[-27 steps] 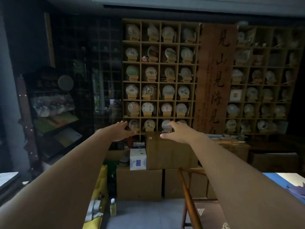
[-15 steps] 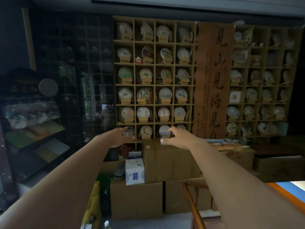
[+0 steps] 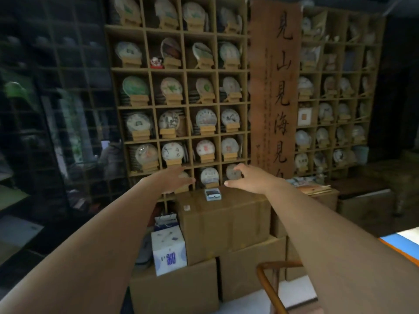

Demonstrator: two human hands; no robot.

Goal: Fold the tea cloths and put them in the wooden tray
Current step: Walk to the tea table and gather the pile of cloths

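Before the cubby shelves [image 3: 176, 105], left hand [image 3: 172, 181] and right hand [image 3: 251, 180] outstretched, each grip slack, holding nothing

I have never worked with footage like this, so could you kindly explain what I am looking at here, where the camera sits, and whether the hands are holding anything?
There is no machine here: a person wears one wide-angle camera on the head, so you look out along their two bare arms. The left hand and the right hand are stretched forward with relaxed fingers and hold nothing. Behind them stands a wooden shelf wall of small compartments, each showing round wrapped discs on little stands, beside a tall wooden board with brushed characters. Below are stacked cardboard boxes; a small light blue box lies on the top one, and a white bag stands beside them. No tea cloths or wooden tray are in view.
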